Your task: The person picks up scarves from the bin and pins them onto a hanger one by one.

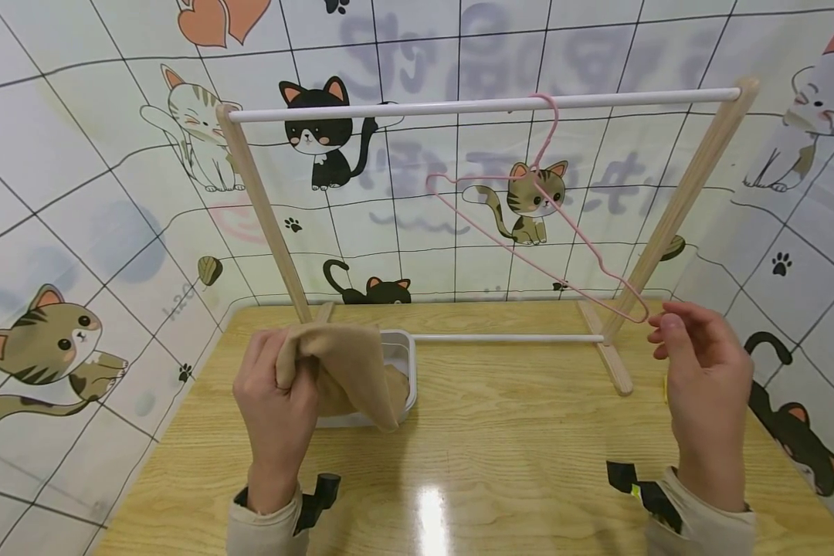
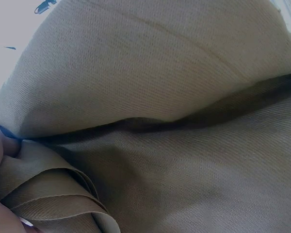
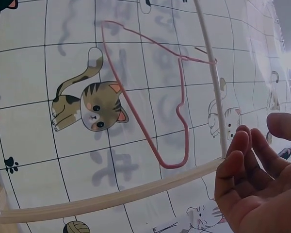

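Observation:
A tan cloth (image 1: pixel 350 355) hangs from my left hand (image 1: pixel 278 401), which grips it in curled fingers over a white plastic basket (image 1: pixel 412 363). In the left wrist view the cloth (image 2: pixel 150 63) fills most of the picture, with gathered folds at the fingers on the left. More tan fabric shows inside the basket, partly hidden by the raised piece. My right hand (image 1: pixel 709 378) is raised beside the lower right corner of a pink hanger (image 1: pixel 528 259), its fingers loosely bent. A gap separates that hand from the hanger (image 3: pixel 127 97) in the right wrist view, and nothing is between its fingers.
The hanger hooks over the white top rail (image 1: pixel 417 108) of a rack with slanted wooden posts (image 1: pixel 695 185). A lower white bar (image 1: pixel 507 337) runs along the back of the wooden table (image 1: pixel 514 440). Cat-printed, gridded sheeting (image 1: pixel 424 255) surrounds the table at the back and sides.

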A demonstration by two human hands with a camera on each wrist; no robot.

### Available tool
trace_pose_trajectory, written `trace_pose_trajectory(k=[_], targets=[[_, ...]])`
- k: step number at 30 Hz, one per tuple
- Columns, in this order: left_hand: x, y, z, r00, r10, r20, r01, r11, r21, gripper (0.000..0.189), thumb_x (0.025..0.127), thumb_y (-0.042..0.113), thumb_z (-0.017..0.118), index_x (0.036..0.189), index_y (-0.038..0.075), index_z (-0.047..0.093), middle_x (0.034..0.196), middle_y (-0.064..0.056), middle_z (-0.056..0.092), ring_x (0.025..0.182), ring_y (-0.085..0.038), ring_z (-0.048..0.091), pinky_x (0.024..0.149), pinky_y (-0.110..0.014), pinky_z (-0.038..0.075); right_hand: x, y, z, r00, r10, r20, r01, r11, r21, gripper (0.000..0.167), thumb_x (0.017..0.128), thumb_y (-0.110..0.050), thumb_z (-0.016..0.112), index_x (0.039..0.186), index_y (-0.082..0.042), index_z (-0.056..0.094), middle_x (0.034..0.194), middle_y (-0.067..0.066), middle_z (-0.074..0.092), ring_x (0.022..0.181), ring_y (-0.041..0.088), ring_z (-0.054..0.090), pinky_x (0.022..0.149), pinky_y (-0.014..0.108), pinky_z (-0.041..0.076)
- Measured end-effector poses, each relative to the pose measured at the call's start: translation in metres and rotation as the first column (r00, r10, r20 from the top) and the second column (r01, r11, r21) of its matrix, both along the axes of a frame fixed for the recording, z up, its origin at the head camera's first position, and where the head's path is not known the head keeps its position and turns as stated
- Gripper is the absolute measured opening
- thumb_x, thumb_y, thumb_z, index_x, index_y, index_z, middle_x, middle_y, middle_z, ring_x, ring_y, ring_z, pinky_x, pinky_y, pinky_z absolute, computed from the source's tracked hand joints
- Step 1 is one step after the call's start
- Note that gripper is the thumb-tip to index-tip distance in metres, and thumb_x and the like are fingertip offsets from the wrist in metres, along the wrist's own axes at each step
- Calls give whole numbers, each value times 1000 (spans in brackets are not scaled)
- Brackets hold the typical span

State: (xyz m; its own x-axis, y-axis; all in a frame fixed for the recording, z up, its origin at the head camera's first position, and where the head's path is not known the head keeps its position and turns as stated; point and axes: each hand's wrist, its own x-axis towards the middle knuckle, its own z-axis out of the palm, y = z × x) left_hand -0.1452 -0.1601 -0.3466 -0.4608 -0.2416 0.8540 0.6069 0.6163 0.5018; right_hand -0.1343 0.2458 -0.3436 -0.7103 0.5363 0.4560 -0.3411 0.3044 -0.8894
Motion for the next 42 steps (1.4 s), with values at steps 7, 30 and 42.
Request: trace_pose_trajectory(k=[7,30,42], targets=[[0,1,0,1000,5,18,-5,1000,9,17,88,-8,58,93,0,73,85,-15,62,77,-17,57,73,-21,42,2,10,1,996,-90,17,91,993,-76,23,102,-15,62,122,-6,69,100,-3,66,85,14,55,73,14,46],[-1,2,0,1000,-2,5,2,1000,-8,18,88,-9,59,93,1,73,85,-15,62,79,-11,57,72,-22,44,-21,19,-14,960,-100,263,102,995,6,31,107,-30,54,134,-21,65,117,-15,60,96,1,61,78,15,44],[-1,2,-1,1000,5,7,-5,1000,-7,20,85,-11,59,92,1,74,84,-12,63,77,-14,57,72,-21,43,-27,13,-17,974,-35,224,39,999,-11,32,108,-26,51,133,-12,65,118,-12,59,101,2,63,82,8,48]])
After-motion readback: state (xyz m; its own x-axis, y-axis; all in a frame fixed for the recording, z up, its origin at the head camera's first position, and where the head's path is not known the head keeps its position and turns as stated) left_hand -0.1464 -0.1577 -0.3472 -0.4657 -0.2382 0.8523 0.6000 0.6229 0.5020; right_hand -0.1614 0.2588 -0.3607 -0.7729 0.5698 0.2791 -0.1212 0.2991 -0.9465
